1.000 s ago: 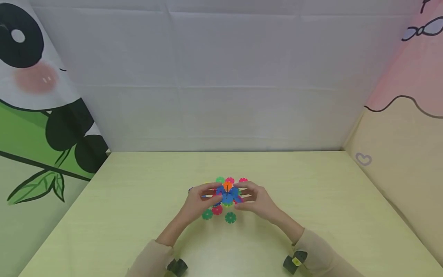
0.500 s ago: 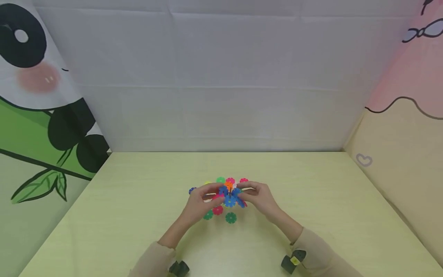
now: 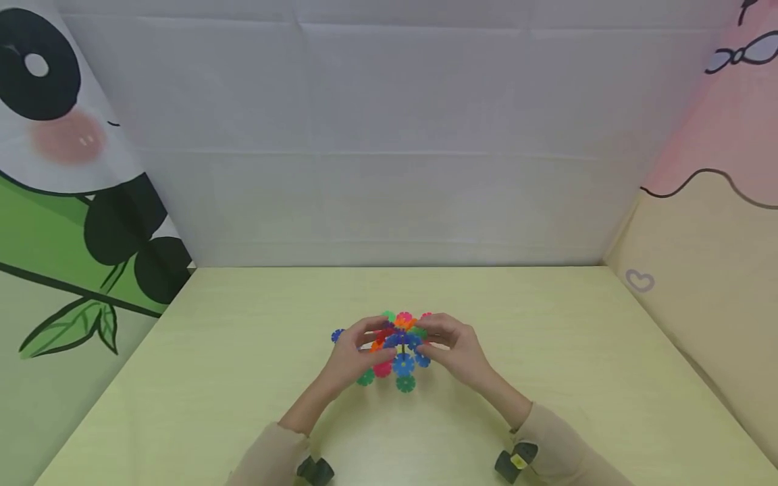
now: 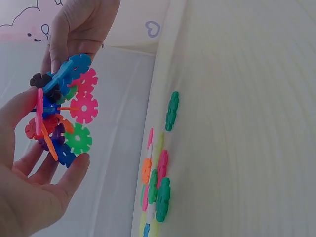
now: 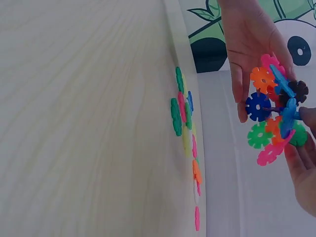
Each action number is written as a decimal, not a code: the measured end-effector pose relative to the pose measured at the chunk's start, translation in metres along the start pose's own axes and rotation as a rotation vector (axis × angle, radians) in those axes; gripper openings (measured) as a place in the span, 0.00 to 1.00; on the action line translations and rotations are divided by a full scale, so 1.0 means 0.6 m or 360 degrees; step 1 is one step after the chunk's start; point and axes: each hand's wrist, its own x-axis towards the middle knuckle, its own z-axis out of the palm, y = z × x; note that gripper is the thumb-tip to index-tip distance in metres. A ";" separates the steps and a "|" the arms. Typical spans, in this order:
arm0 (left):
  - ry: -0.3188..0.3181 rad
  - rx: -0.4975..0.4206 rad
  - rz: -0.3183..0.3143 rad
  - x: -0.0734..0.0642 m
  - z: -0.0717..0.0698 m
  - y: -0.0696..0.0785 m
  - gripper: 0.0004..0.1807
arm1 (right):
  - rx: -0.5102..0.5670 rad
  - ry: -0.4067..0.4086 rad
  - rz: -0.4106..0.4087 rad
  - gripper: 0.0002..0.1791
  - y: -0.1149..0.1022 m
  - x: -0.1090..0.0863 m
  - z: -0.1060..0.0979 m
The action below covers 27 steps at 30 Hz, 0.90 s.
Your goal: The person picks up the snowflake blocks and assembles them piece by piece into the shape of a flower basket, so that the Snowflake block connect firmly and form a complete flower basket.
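Between my two hands is a ball-like cluster of slotted plastic snowflake discs (image 3: 403, 363), joined edge to edge, in blue, pink, orange, green, red, purple and black. The left wrist view shows the joined cluster (image 4: 81, 107) raised off the table, its discs pointing many ways. My left hand (image 3: 351, 351) holds it from the left, thumb at the near side and fingers curving behind. From the right, my right hand (image 3: 456, 349) grips it; in the right wrist view that hand (image 5: 303, 163) has its thumb against a blue disc and fingers beneath.
Loose snowflake discs lie flat on the pale table (image 3: 213, 378) under and around the hands. Among them are a dark green disc (image 3: 405, 383), another green disc (image 3: 365, 376) and a dark blue disc (image 3: 338, 335). A white sheet (image 3: 413, 135) stands behind the table.
The cluster has turned between the hands: its blue discs have swung down toward the near side and more purple and red shows on top. Both hands stay in nearly the same place.
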 end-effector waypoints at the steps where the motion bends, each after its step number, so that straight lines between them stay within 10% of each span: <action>1: 0.0019 -0.0001 0.0019 0.000 0.000 -0.001 0.30 | -0.0031 -0.0006 -0.0006 0.18 -0.002 0.000 0.001; 8: 0.0144 0.0052 0.0115 -0.007 0.003 0.004 0.29 | -0.0274 -0.0021 -0.0038 0.18 -0.042 -0.002 0.006; 14: 0.0140 0.0044 -0.0087 -0.005 -0.001 0.000 0.36 | -0.0303 -0.0019 -0.0013 0.15 -0.059 0.001 0.012; 27: 0.0100 -0.0275 -0.0157 0.002 -0.011 -0.019 0.31 | -0.0317 -0.0004 0.0195 0.20 0.032 0.040 -0.027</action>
